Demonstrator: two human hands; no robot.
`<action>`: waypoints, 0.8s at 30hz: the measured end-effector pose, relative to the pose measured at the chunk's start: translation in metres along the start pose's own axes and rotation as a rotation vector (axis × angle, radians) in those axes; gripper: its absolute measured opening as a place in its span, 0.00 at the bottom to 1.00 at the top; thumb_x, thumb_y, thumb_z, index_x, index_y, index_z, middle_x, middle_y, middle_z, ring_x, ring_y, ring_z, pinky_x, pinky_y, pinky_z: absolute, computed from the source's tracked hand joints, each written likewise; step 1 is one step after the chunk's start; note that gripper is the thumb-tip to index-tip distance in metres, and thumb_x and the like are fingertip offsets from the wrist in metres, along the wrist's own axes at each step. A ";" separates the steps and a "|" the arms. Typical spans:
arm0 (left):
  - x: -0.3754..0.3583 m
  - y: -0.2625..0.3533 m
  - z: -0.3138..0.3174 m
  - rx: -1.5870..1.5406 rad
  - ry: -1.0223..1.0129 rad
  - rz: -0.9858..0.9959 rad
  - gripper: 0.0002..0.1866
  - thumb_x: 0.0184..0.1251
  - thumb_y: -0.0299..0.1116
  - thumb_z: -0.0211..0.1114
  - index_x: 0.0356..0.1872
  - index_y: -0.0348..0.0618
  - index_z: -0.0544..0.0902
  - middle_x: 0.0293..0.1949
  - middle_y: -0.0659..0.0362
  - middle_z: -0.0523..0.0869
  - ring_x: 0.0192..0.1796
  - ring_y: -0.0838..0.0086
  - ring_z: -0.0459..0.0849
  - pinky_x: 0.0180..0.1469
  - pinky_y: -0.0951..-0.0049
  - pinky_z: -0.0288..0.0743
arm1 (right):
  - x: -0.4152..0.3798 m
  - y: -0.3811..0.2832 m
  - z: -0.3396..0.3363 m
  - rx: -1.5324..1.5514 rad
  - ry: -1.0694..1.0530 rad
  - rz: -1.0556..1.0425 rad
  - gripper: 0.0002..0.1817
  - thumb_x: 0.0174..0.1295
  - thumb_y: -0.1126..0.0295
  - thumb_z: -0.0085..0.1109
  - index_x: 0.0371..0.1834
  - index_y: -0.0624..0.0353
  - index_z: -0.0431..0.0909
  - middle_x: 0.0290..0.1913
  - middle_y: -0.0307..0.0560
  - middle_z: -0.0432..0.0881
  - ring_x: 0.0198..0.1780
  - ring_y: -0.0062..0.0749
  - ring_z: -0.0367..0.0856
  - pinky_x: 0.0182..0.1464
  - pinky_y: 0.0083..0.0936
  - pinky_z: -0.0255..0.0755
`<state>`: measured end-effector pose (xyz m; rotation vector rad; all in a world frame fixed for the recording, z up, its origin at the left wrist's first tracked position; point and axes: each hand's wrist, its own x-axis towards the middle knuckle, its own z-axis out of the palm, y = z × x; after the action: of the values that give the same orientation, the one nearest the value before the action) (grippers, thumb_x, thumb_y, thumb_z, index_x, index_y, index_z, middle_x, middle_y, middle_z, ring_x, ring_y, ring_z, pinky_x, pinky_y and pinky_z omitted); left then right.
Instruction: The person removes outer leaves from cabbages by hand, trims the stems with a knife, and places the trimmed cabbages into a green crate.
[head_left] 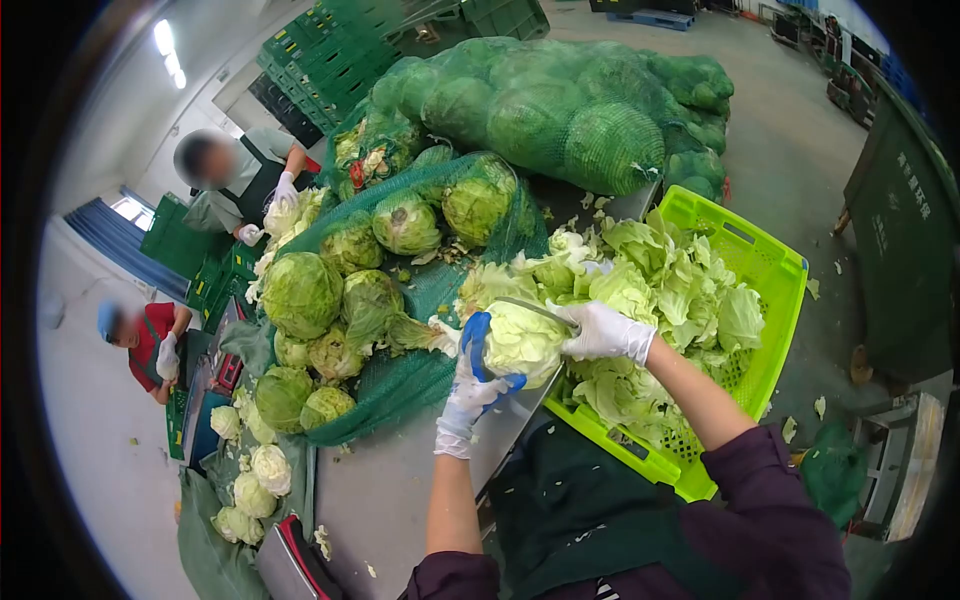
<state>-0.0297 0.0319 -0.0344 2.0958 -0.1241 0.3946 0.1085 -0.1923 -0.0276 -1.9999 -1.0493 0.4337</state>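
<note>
Left hand (pixel 468 390) curved around the cabbage (pixel 525 345), held near the desk (pixel 395 490) edge; right hand (pixel 605 332) gripping the knife (pixel 537 311). Slipping on the rounded surface, the blade could cut the left hand.

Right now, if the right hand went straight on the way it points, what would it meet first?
Most likely the pale cabbage head that the left hand steadies: the right hand, holding a knife, points toward it. Depth is unclear, so I can't tell whether it touches the cabbage.
</note>
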 end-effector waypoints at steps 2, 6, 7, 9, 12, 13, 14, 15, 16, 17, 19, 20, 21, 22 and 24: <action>0.000 0.004 0.001 -0.120 0.007 -0.044 0.52 0.38 0.38 0.78 0.70 0.43 0.62 0.69 0.49 0.61 0.72 0.57 0.57 0.72 0.61 0.54 | -0.002 0.002 -0.005 -0.122 0.073 -0.090 0.17 0.51 0.68 0.57 0.43 0.65 0.81 0.33 0.64 0.83 0.34 0.48 0.84 0.41 0.33 0.78; 0.001 0.015 0.009 -0.014 0.033 -0.005 0.52 0.37 0.39 0.79 0.70 0.45 0.63 0.68 0.48 0.62 0.72 0.56 0.59 0.72 0.60 0.55 | 0.000 0.020 -0.016 0.212 0.374 0.550 0.19 0.54 0.62 0.61 0.43 0.66 0.80 0.39 0.64 0.84 0.41 0.45 0.85 0.45 0.34 0.78; 0.000 0.022 0.012 -0.008 0.045 -0.012 0.51 0.37 0.40 0.78 0.69 0.47 0.64 0.68 0.48 0.62 0.71 0.55 0.60 0.71 0.59 0.56 | -0.004 0.030 -0.016 0.213 0.373 0.546 0.19 0.54 0.62 0.61 0.43 0.66 0.80 0.39 0.64 0.84 0.41 0.45 0.85 0.45 0.34 0.78; 0.002 0.036 0.017 0.001 0.058 -0.017 0.51 0.37 0.41 0.78 0.69 0.48 0.64 0.67 0.48 0.63 0.70 0.54 0.61 0.70 0.58 0.57 | -0.012 0.034 -0.016 0.058 0.577 0.322 0.36 0.55 0.48 0.64 0.63 0.58 0.71 0.50 0.62 0.82 0.52 0.47 0.82 0.54 0.33 0.74; 0.009 0.066 0.030 0.399 0.030 -0.047 0.50 0.36 0.46 0.77 0.69 0.56 0.66 0.68 0.47 0.62 0.66 0.49 0.64 0.66 0.51 0.59 | -0.020 -0.049 -0.011 -0.110 0.244 0.369 0.44 0.54 0.39 0.60 0.66 0.60 0.67 0.53 0.63 0.79 0.56 0.52 0.78 0.57 0.32 0.72; 0.011 0.079 0.037 0.544 0.017 -0.039 0.50 0.36 0.48 0.76 0.69 0.58 0.67 0.68 0.47 0.62 0.66 0.49 0.64 0.66 0.49 0.57 | -0.020 -0.067 -0.013 -0.166 0.137 0.414 0.42 0.55 0.40 0.60 0.65 0.60 0.68 0.51 0.63 0.81 0.54 0.52 0.80 0.56 0.33 0.73; 0.011 0.081 0.041 0.566 0.024 -0.037 0.49 0.36 0.49 0.76 0.68 0.58 0.67 0.68 0.47 0.62 0.66 0.50 0.64 0.66 0.49 0.57 | -0.018 -0.052 -0.003 -0.168 0.140 0.414 0.42 0.55 0.40 0.60 0.65 0.60 0.68 0.51 0.63 0.81 0.54 0.52 0.80 0.56 0.33 0.73; 0.010 0.081 0.043 0.590 0.031 -0.036 0.49 0.37 0.49 0.76 0.68 0.58 0.67 0.68 0.48 0.63 0.66 0.51 0.64 0.66 0.50 0.57 | -0.011 -0.025 0.017 -0.083 0.318 0.275 0.38 0.56 0.41 0.59 0.60 0.62 0.71 0.47 0.63 0.81 0.49 0.54 0.81 0.52 0.36 0.74; 0.010 0.080 0.043 0.592 0.034 -0.035 0.49 0.37 0.49 0.76 0.68 0.58 0.67 0.68 0.48 0.63 0.66 0.51 0.64 0.66 0.50 0.57 | -0.009 -0.021 0.020 0.002 0.492 0.130 0.35 0.57 0.42 0.58 0.55 0.65 0.75 0.44 0.63 0.82 0.45 0.56 0.82 0.48 0.38 0.75; 0.010 0.077 0.042 0.568 0.036 -0.016 0.49 0.36 0.49 0.76 0.68 0.59 0.67 0.68 0.48 0.62 0.67 0.50 0.64 0.67 0.50 0.57 | -0.007 -0.015 0.018 0.001 0.492 0.125 0.35 0.57 0.42 0.58 0.55 0.65 0.75 0.44 0.63 0.82 0.45 0.56 0.82 0.48 0.38 0.75; 0.004 0.073 0.043 0.541 0.031 -0.005 0.49 0.36 0.49 0.76 0.68 0.59 0.67 0.69 0.48 0.62 0.67 0.50 0.63 0.67 0.50 0.57 | -0.009 -0.005 0.013 0.102 0.352 0.107 0.28 0.61 0.49 0.57 0.48 0.67 0.79 0.40 0.60 0.84 0.42 0.54 0.83 0.45 0.37 0.76; 0.005 0.072 0.043 0.534 0.036 0.019 0.49 0.34 0.47 0.77 0.68 0.57 0.68 0.68 0.48 0.62 0.67 0.50 0.64 0.67 0.51 0.58 | -0.010 0.000 0.012 0.087 0.443 0.008 0.23 0.61 0.54 0.59 0.44 0.66 0.81 0.38 0.59 0.84 0.40 0.52 0.83 0.43 0.35 0.77; 0.006 0.071 0.041 0.528 0.041 0.046 0.50 0.33 0.45 0.78 0.67 0.55 0.69 0.68 0.48 0.63 0.67 0.49 0.65 0.66 0.51 0.60 | -0.009 0.004 0.006 0.084 0.450 0.003 0.23 0.61 0.54 0.59 0.44 0.66 0.81 0.38 0.59 0.84 0.40 0.52 0.83 0.43 0.35 0.77; 0.006 0.072 0.038 0.513 0.001 0.012 0.50 0.33 0.41 0.78 0.67 0.54 0.68 0.69 0.48 0.61 0.68 0.50 0.64 0.68 0.54 0.60 | -0.008 0.003 -0.003 0.267 0.396 0.259 0.22 0.61 0.55 0.59 0.44 0.66 0.81 0.38 0.59 0.84 0.40 0.51 0.84 0.43 0.35 0.77; 0.002 0.066 0.034 0.395 0.018 -0.021 0.49 0.33 0.37 0.77 0.67 0.53 0.68 0.69 0.48 0.61 0.69 0.51 0.63 0.69 0.55 0.60 | -0.010 0.013 -0.014 0.450 0.344 0.503 0.21 0.61 0.55 0.59 0.44 0.65 0.81 0.38 0.58 0.85 0.39 0.50 0.84 0.43 0.35 0.77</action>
<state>-0.0365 -0.0320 0.0036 2.4784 -0.0127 0.4538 0.1182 -0.2113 -0.0297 -1.8198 -0.2004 0.5104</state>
